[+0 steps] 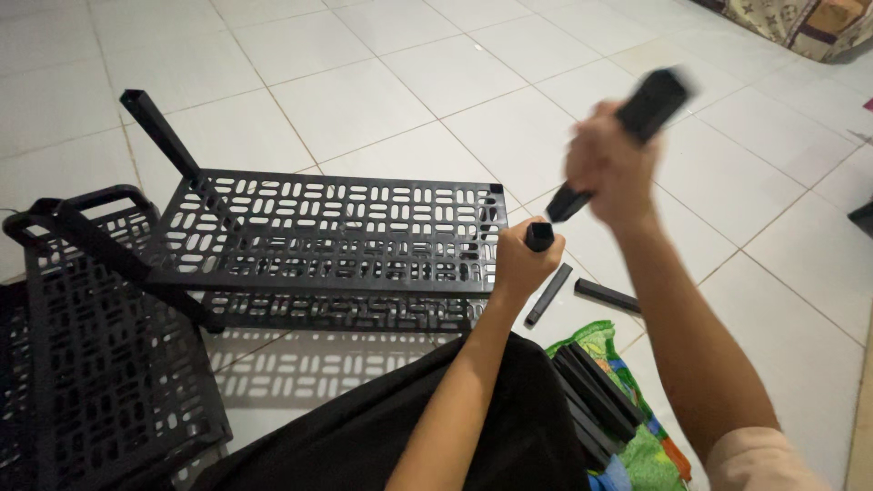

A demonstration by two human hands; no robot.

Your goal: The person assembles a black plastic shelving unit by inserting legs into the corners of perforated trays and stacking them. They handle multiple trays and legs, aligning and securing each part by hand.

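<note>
My left hand [522, 262] grips a black post [539, 235] standing at the near right corner of a black perforated plastic shelf [327, 232]. My right hand [607, 164] holds a second black square tube [637, 127] at a slant, blurred, its lower end just above and right of the post's top. The shelf stands on the white tile floor, with a lower tier under it and another post [164, 136] rising at its far left corner.
Another perforated black shelf piece [100, 364] leans at the left. Two loose black tubes [582, 291] lie on the tiles to the right. A stack of black tubes [596, 400] rests on a green cloth [655, 445]. Dark fabric covers my lap.
</note>
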